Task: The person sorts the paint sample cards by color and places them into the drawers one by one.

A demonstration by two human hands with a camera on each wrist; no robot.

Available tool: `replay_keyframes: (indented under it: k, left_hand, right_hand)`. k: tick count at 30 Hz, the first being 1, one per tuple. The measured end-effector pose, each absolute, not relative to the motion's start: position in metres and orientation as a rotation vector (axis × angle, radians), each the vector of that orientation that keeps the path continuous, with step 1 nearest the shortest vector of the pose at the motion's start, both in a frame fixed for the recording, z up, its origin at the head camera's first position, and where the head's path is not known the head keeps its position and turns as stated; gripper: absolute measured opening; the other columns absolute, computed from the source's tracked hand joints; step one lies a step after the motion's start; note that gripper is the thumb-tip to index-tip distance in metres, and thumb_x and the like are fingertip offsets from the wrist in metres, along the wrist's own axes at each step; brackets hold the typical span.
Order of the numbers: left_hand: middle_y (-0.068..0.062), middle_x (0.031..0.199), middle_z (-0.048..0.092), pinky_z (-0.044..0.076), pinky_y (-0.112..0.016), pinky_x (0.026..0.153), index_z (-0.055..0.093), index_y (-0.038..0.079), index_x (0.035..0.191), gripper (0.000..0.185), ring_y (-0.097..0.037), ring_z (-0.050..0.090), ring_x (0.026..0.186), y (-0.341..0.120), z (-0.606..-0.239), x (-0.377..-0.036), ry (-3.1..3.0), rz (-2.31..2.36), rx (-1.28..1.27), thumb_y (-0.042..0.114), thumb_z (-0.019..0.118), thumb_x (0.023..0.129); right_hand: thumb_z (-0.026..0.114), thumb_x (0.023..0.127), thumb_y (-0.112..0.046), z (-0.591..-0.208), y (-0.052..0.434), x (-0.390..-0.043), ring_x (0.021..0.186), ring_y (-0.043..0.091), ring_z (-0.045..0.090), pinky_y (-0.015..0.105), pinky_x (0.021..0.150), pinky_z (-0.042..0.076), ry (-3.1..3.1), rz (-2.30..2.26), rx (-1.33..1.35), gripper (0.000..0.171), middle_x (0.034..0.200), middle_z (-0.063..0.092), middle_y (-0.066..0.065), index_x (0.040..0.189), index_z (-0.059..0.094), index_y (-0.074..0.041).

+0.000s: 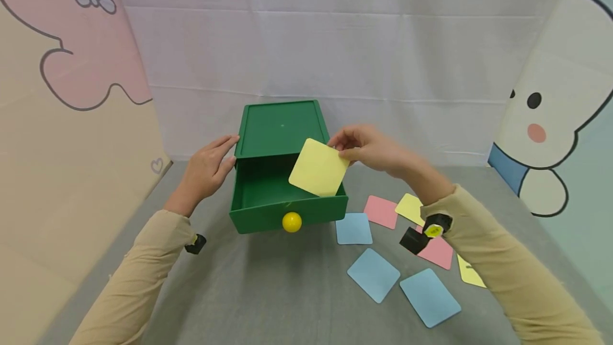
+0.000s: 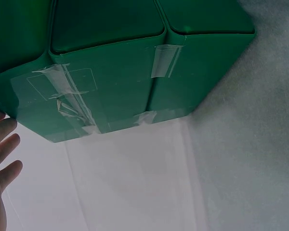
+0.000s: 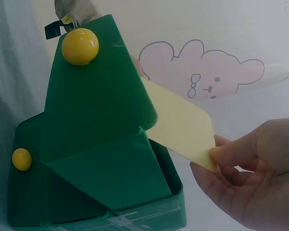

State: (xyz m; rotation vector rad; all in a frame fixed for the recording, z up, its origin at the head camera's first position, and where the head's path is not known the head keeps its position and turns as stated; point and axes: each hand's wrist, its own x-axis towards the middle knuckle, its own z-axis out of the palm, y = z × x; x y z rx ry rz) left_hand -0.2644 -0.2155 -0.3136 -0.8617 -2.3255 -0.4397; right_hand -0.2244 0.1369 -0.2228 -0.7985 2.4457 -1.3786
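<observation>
A grey cloth-covered desk carries a green drawer box at 12 o'clock. Blue cards, pink cards and yellow cards lie scattered at 3 o'clock.

No readable text, brand, number or label anywhere. The yellow card, the green drawer box and the cards on the table are all blank. Side panels carry only cartoon drawings, and a small heart outline sits on the left panel.
</observation>
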Motion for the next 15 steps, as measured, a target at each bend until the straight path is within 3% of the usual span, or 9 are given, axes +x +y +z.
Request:
replay_keyframes:
  k: [15]
  left_hand:
    - [-0.023,0.128,0.049,0.037,-0.051,0.096,0.047,-0.004,0.130,0.051,-0.035,0.045,0.119,-0.215,-0.311,-0.262,-2.352,-0.421,-0.857,0.034,0.034,0.098]
  right_hand:
    - [0.049,0.087,0.007,-0.234,0.121,-0.227,0.085,0.024,0.053,0.030,0.072,0.049,2.459,-1.131,-0.978,0.020,0.087,0.057,0.011,0.102,0.063,0.003]
